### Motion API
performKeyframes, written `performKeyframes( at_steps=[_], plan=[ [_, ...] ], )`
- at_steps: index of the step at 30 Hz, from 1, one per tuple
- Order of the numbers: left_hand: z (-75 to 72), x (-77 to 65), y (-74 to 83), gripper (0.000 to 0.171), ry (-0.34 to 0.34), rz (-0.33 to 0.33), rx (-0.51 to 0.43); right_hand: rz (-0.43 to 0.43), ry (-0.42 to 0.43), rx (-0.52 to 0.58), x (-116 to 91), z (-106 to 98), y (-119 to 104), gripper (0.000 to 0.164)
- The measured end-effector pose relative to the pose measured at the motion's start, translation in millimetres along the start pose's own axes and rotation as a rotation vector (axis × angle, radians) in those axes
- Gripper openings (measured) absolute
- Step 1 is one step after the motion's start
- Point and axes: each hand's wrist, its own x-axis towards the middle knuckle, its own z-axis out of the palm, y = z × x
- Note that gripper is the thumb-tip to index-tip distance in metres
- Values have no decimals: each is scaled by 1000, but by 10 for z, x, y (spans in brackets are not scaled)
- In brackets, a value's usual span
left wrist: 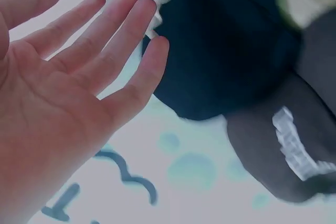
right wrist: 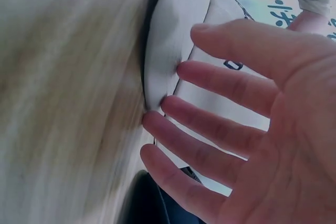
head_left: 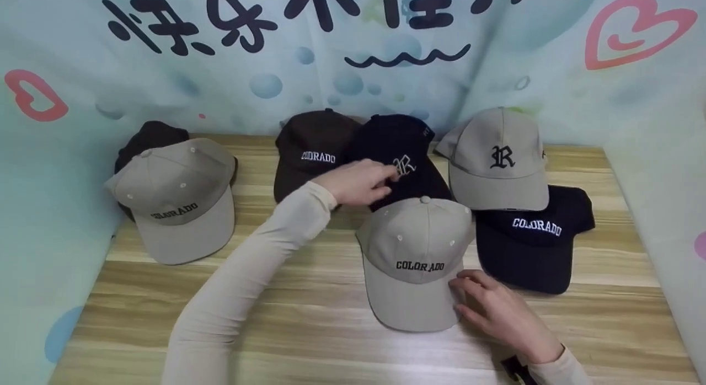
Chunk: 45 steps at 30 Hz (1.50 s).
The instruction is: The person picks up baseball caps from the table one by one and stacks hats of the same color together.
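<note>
At the centre front of the wooden table lies a light grey baseball cap (head_left: 408, 305) lettered COLORADO, its brim toward me. Fingertips of my right hand (head_left: 504, 316) touch the right edge of that brim; in the right wrist view the fingers (right wrist: 210, 129) are spread and nearly straight. My left hand (head_left: 358, 182) reaches over a black baseball cap (head_left: 386, 145) marked with an R, behind the grey one, and hides part of it. The left wrist view has this hand's fingers (left wrist: 113, 56) extended and loose, with nothing in the palm.
Beside the black cap sits a brown COLORADO cap (head_left: 314, 134). To the right, a grey R cap (head_left: 499, 134) overlaps a black COLORADO cap (head_left: 527, 263). Another grey COLORADO cap (head_left: 193, 241) lies over a dark cap (head_left: 154, 132) at left. A printed cloth backdrop (head_left: 220, 92) rises behind.
</note>
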Motion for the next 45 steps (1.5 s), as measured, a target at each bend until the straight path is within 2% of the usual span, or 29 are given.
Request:
performKeyframes(
  at_steps=[7, 14, 22, 25, 31, 36, 41, 45],
  plan=[
    [-51, -445, -415, 28, 75, -95, 89, 10, 5, -38, 22, 41, -21, 48],
    [-156, -877, -771, 23, 160, -170, 103, 38, 15, -55, 6, 88, -38, 50],
    [-310, -1271, -1039, 31, 115, -453, 189, 76, 36, -57, -31, 131, -52, 53],
    [-330, -1428, -1175, 33, 124, -529, 190, 90, 33, -66, -17, 137, -60, 53],
    [-399, -1704, -1427, 40, 183, -653, 183, 100, 42, -79, 18, 132, -78, 54],
    [-445, -1936, -1616, 47, 212, -740, 123, 107, 35, -79, 15, 139, -75, 54],
    [-448, -2096, -1716, 58, 235, -831, 59, 96, 52, -85, 15, 141, -76, 53],
    [-449, -2150, -1731, 69, 261, -839, 55, 90, 63, -87, 17, 145, -78, 52]
  ],
)
